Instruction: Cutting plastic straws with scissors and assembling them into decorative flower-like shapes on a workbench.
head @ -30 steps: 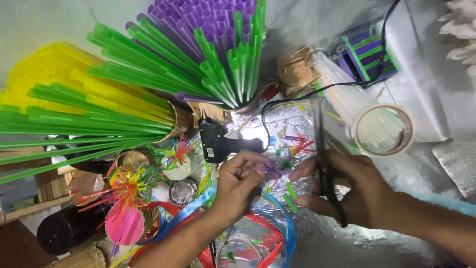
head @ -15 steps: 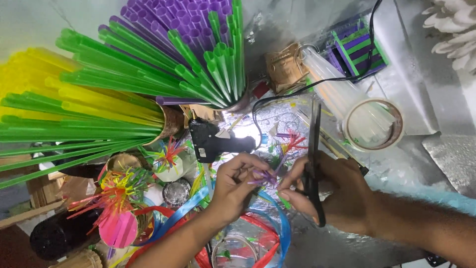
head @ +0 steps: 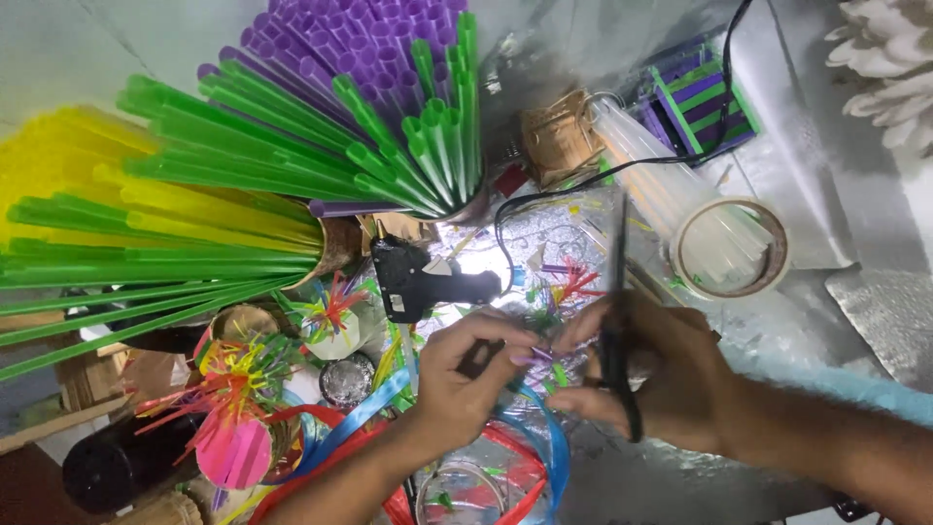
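Observation:
My left hand (head: 466, 374) pinches a small purple straw piece (head: 537, 357) with frayed ends, thumb and forefinger closed on it. My right hand (head: 649, 374) holds black scissors (head: 614, 321), blades pointing up and away, while its fingertips also touch the purple piece. Both hands meet over a foil-covered surface (head: 680, 467) littered with cut straw bits. A black glue gun (head: 418, 277) lies just above my left hand, its cord looping to the upper right.
Bundles of green (head: 292, 165), purple (head: 389, 49) and yellow straws (head: 78, 175) fan out upper left. A tape roll (head: 729, 248) with clear sticks sits right. Frayed straw flowers (head: 238, 374), a pink cup, blue and red ribbons (head: 559, 447) lie lower left.
My hands have drawn closer together, and my left fingers have curled further over the purple piece. The scissors tilted slightly; the view barely shifted.

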